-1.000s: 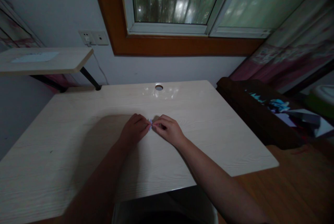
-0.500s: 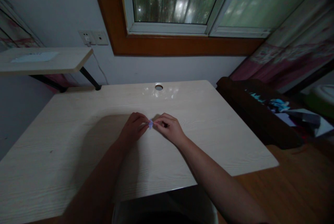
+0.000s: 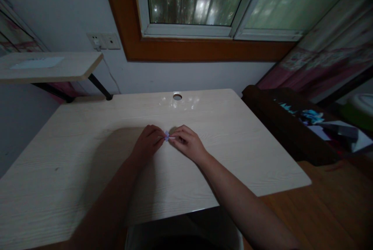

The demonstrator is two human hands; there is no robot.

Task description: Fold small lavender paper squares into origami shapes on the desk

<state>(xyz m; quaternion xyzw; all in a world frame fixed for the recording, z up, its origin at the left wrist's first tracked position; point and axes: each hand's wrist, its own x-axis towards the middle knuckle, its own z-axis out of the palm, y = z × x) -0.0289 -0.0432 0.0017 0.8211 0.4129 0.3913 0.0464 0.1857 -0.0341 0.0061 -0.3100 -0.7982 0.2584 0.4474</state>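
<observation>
Between my two hands, just over the pale wooden desk (image 3: 233, 125), is a small light-purple piece (image 3: 167, 136) that looks like folded paper; its exact kind is too small to make out. My left hand (image 3: 149, 141) pinches it from the left with thumb and fingertips. From the right, my right hand (image 3: 188, 140) pinches its other side, and a thin white strip shows at those fingertips. Both hands are closed and nearly meet at the piece. Much of it is hidden by the fingers.
A raised shelf (image 3: 55, 63) on black legs stands at the back left, with a pale sheet on it. A round cable hole (image 3: 177, 97) lies near the desk's back edge. Right of the desk is a dark wooden piece of furniture (image 3: 279, 133) with assorted things on it.
The light-purple piece has shifted slightly left and up and turned a little. The right fingertips have moved slightly left, and the thin white strip by them shows more clearly.
</observation>
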